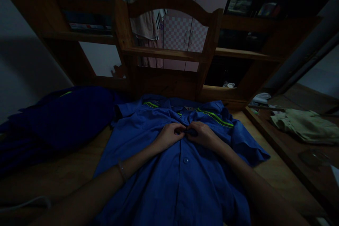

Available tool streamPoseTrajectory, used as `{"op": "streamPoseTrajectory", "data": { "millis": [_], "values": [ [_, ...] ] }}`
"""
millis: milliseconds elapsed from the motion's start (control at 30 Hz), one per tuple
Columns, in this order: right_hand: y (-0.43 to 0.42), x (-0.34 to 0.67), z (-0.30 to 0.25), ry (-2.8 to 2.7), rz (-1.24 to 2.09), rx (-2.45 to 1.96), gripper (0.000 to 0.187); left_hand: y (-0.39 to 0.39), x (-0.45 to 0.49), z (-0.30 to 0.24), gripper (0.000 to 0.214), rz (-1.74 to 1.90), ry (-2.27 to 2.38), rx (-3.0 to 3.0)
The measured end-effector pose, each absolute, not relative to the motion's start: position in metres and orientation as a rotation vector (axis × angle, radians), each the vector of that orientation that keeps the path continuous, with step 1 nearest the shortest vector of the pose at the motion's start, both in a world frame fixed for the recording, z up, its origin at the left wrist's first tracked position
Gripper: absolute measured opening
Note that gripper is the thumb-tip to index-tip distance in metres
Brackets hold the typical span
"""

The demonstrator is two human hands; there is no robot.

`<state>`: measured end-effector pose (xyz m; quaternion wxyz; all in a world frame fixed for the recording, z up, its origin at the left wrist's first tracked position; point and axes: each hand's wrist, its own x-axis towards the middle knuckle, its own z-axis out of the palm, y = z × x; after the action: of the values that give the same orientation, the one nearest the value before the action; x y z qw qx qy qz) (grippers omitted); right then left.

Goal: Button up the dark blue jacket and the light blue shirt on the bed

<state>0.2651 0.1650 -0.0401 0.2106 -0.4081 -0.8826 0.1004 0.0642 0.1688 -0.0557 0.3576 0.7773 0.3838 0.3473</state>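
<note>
A blue short-sleeved work shirt [156,169] with yellow-green stripes lies spread out, collar away from me. My left hand [172,133] pinches the front placket just below the collar. Close beside it, my right hand [202,134] grips the other front edge, with a fold of blue cloth between thumb and fingers. The fingertips of both hands meet over the placket, and whatever button is there is hidden by them. Lower on the placket a round button [186,161] shows.
Darker blue clothing [60,120] is heaped at the left. A wooden shelf frame [164,54] rises behind the shirt. To the right, a wooden ledge divides off a brown surface with folded pale cloth [304,125]. A white cable [26,203] lies at lower left.
</note>
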Motion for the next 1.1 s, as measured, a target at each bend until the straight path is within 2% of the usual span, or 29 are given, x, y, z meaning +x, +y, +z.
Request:
{"op": "streamPoseTrajectory", "data": {
  "millis": [200, 333, 500, 700, 933, 1033, 1100],
  "values": [
    [0.164, 0.264, -0.034, -2.512, -0.054, -1.123, 0.018, 0.167, 0.064, -0.055, 0.027, 0.906, 1.023, 1.972],
    [0.163, 0.267, -0.03, -2.453, -0.151, -1.188, 0.016, 0.165, 0.066, -0.053, 0.029, 0.906, 1.048, 1.946],
    [0.161, 0.277, -0.021, -2.285, -0.136, -1.276, 0.019, 0.161, 0.068, -0.047, 0.028, 0.902, 0.988, 1.98],
    [0.166, 0.305, -0.008, -1.991, -0.044, -1.373, 0.009, 0.154, 0.069, -0.041, 0.034, 0.822, 0.928, 2.06],
    [0.18, 0.314, -0.024, -1.97, -0.086, -1.547, 0.007, 0.145, 0.071, -0.029, 0.033, 0.649, 0.653, 1.931],
    [0.18, 0.311, -0.03, -2.052, -0.053, -1.547, 0.012, 0.143, 0.07, -0.029, 0.04, 0.573, 0.615, 1.858],
    [0.177, 0.307, -0.027, -2.091, -0.045, -1.46, 0.023, 0.143, 0.071, -0.032, 0.04, 0.582, 0.605, 1.899]
  ]
}}
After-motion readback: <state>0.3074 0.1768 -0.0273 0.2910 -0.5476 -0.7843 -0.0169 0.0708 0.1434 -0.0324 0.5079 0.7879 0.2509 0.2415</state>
